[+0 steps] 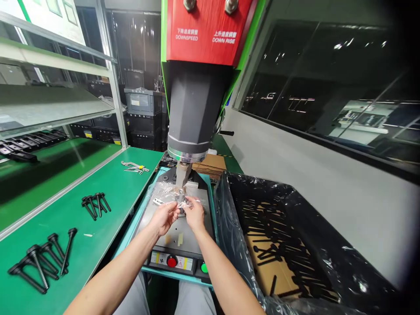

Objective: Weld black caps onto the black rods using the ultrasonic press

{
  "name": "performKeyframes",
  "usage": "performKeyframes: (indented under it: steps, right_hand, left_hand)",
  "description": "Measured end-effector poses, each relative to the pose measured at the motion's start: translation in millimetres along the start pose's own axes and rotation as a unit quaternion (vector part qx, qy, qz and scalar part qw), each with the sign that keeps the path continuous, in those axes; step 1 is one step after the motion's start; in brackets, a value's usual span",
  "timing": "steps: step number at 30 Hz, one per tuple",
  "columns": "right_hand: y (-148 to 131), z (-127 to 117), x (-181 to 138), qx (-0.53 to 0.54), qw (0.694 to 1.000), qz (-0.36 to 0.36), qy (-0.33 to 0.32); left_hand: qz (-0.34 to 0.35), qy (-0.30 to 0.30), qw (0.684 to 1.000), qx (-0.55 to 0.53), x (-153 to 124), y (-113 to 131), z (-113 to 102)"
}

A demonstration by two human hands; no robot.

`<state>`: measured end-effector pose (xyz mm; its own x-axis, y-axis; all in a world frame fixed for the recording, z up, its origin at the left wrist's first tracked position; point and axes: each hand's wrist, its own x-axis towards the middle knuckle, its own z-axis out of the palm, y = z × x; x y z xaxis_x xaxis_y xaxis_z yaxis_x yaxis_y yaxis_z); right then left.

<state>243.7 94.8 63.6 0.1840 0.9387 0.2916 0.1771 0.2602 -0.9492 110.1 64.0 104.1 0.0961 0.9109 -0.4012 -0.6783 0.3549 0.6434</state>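
Note:
My left hand [166,217] is closed in a pinch at the edge of a crumpled clear plastic film [161,190]. My right hand [194,214] pinches the same film from the other side, fingertips close to the left ones. Both hands are just in front of the metal fixture under the tapered metal horn [182,174] of a press machine. The film spreads over the grey base plate [164,238] and around the horn's tip. Glare and fingers hide what lies under the film there.
Black screw-like parts [49,258] lie in two groups on the green table [108,258] at left, with pliers [135,167] farther back. A black-lined bin [226,210] holding many dark parts stands at right. Red [172,261] and green [204,267] buttons are on the machine's front.

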Motion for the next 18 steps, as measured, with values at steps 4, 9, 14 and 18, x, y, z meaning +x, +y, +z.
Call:
performKeyframes:
  steps: [4,9,14,18]
  right_hand:
    - [-3,5,21,-0.02,1.0,-0.019,0.012]
    - [-1,15,41,-0.017,1.0,-0.018,0.005]
    - [2,22,54,-0.011,1.0,-0.003,0.007]
    - [6,27,61,0.001,1.0,0.013,-0.019]
  left_hand:
    - [0.018,-0.001,0.999,0.041,1,2,1]
    - [0.027,0.002,0.999,0.046,6,3,2]
    - [0.03,0.003,0.999,0.045,11,5,1]
    - [0.032,0.001,0.998,0.046,13,5,-2]
